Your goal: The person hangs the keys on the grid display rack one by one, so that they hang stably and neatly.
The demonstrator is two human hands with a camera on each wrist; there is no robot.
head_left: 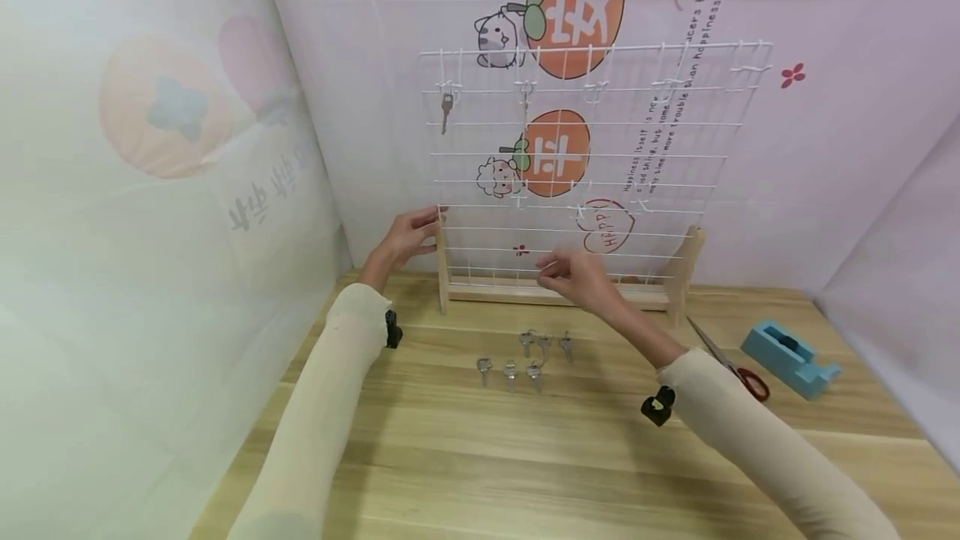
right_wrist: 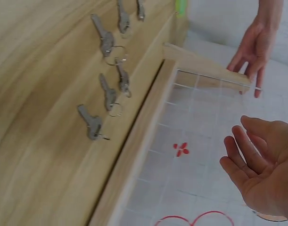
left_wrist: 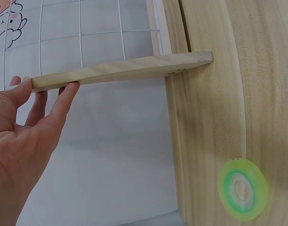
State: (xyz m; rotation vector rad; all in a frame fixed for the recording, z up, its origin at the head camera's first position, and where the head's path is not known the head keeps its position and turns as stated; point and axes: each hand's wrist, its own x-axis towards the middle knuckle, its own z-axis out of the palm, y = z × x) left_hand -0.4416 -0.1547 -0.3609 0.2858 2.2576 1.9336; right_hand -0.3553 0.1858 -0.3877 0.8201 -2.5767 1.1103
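A white wire grid rack (head_left: 592, 48) stands on a wooden base at the back of the table. My left hand (head_left: 408, 236) rests with straight fingers on the top of its left wooden post (left_wrist: 120, 70). My right hand (head_left: 573, 273) hovers in front of the rack's lower wires. Its fingers (right_wrist: 238, 157) are loosely curled and hold nothing. One key (head_left: 446, 111) hangs from a hook at the rack's upper left. Several loose keys (head_left: 510, 372) lie on the table in front of the rack, below my right hand; they are the same keys (right_wrist: 108, 92) in the right wrist view.
Red-handled scissors (head_left: 731, 361) and a blue tape dispenser (head_left: 787, 357) lie at the right of the wooden table (head_left: 525, 457). A green tape roll (left_wrist: 242, 188) lies near the left post. Printed fabric walls close in behind and on both sides.
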